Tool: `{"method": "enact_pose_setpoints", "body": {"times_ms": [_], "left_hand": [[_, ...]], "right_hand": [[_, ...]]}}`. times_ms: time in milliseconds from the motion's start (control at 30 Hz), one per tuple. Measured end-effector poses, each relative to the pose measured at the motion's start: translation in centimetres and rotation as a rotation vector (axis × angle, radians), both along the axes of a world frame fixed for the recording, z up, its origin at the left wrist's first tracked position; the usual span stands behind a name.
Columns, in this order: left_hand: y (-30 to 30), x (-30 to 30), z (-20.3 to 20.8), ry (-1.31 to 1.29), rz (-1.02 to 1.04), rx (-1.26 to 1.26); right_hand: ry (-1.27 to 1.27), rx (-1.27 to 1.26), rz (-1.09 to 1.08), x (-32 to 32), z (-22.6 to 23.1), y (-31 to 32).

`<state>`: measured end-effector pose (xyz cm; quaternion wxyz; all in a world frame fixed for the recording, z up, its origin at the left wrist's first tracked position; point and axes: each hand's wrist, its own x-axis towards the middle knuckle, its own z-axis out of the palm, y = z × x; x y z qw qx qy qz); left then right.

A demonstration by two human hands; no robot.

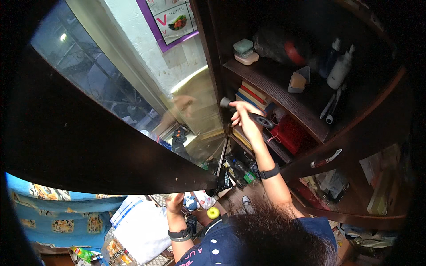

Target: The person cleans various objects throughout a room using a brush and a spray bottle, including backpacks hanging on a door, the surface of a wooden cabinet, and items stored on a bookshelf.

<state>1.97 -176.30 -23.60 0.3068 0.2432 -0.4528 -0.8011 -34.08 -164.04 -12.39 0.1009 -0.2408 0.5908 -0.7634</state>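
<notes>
My right hand (245, 116) is closed around a black-handled brush (262, 120) with a short grey head. The brush head points left, beside the inner frame of the dark cabinet and the glass pane (195, 104). A thin pink cord hangs near the handle's end. Lower left, my left hand (174, 202) is at the bottom edge of the dark wooden cabinet door (111, 146) and appears to grip it; its fingertips are partly hidden there. Both wrists wear dark bands.
On the cabinet shelf (288, 95) stand small stacked boxes (245, 51), a cup with a sponge (299, 80) and a white bottle (341, 71). Books (253, 95) and a red item (293, 135) lie below. Bottles and bags clutter the floor; a white cloth (142, 228) lies lower left.
</notes>
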Motion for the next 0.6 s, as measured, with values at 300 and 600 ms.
{"method": "enact_pose_setpoints", "body": {"times_ms": [300,600], "left_hand": [[1.2,-1.7,2.2,-0.008,0.011,-0.042],[0.6,-2.7,2.6,-0.063,0.02,-0.028]], "right_hand": [[0.175,-0.114,-0.289,-4.2,10.4,-4.9],[0.111,0.077,-0.147,-8.7,13.8,-3.3]]}}
